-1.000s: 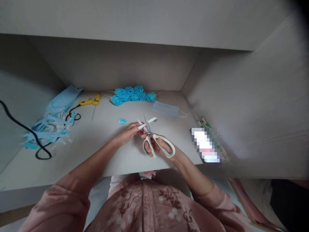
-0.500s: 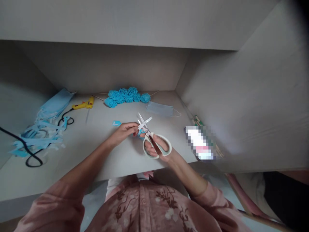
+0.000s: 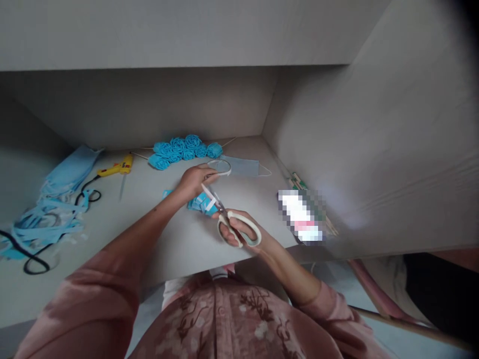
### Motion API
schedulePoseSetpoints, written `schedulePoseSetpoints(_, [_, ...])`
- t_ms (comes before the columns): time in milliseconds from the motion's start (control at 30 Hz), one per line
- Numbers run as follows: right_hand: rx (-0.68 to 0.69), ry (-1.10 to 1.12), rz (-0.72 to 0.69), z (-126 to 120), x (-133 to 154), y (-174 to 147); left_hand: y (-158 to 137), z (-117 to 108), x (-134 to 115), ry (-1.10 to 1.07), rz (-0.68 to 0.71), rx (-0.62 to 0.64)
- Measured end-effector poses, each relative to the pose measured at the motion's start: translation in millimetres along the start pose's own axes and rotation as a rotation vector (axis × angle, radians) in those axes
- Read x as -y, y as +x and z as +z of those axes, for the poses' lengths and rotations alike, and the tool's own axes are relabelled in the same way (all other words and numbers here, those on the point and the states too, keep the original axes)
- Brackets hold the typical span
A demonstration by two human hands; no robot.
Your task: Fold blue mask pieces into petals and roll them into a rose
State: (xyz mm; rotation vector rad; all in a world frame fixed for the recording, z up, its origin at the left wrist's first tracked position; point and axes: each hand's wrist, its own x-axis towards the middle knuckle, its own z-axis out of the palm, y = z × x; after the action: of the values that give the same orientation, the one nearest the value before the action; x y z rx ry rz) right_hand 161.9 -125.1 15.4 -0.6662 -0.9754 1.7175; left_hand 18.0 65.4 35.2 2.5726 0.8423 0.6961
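Observation:
White-handled scissors (image 3: 255, 239) are gripped in my right hand (image 3: 245, 224), its fingers through the loops and the blades pointing up and to the left. A pinch of my left hand (image 3: 195, 179) holds a thin white strip (image 3: 229, 168), which curls out in a loop to the right over the table. Under the scissor blades lie cut light-blue pieces (image 3: 196, 203) with small white marks. Another blue piece (image 3: 166, 193) is partly hidden behind my left wrist. My left fingertips are just above the scissor tips.
Blue fabric roses (image 3: 177, 147) on sticks lie at the back, with a flat face mask (image 3: 245, 166) to their right. Leftward are a yellow glue gun (image 3: 118, 166), stacked masks (image 3: 71, 167) and blue scraps (image 3: 48, 219). A phone (image 3: 301, 217) lies right, beside sticks (image 3: 297, 180).
My left hand has moved up and away from the scissors, carrying the white strip. Blue pieces now show on the table below the blades. The whole view has shifted slightly.

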Motion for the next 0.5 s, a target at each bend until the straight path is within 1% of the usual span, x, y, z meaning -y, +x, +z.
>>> schedulePoseSetpoints(67, [-0.075, -0.007, -0.034, -6.3, 2.0, -0.9, 3.0, 4.0, 2.3, 0.005, 0.057, 0.023])
schedulePoseSetpoints(133, [-0.163, -0.032, -0.058, -14.0, 4.9, -1.7, 0.8, 2.8, -2.0, -0.012, 0.052, -0.029])
schedulePoseSetpoints(200, [-0.247, -0.063, -0.062, -20.5, 8.3, -2.5, -5.9, -1.4, -12.9, -0.121, -0.031, -0.1])
schedulePoseSetpoints(233, [-0.284, -0.079, -0.059, -22.6, 10.0, -2.7, -10.4, -3.3, -20.0, -0.229, -0.098, -0.087])
schedulePoseSetpoints(300, [-0.337, -0.11, -0.051, -24.3, 12.7, -2.8, -20.3, -4.7, -34.9, -0.483, -0.257, 0.036])
schedulePoseSetpoints(333, [-0.352, -0.129, -0.046, -24.0, 13.5, -2.4, -25.0, -3.9, -41.8, -0.592, -0.313, 0.092])
schedulePoseSetpoints(367, [-0.359, -0.151, -0.041, -23.2, 13.9, -1.8, -29.2, -2.4, -47.7, -0.679, -0.356, 0.118])
schedulePoseSetpoints(433, [-0.359, -0.206, -0.03, -21.5, 13.0, 0.4, -35.8, 1.5, -55.7, -0.81, -0.41, 0.103])
schedulePoseSetpoints(500, [-0.362, -0.291, -0.021, -21.5, 10.7, 4.1, -40.2, 4.2, -58.2, -0.884, -0.441, 0.056])
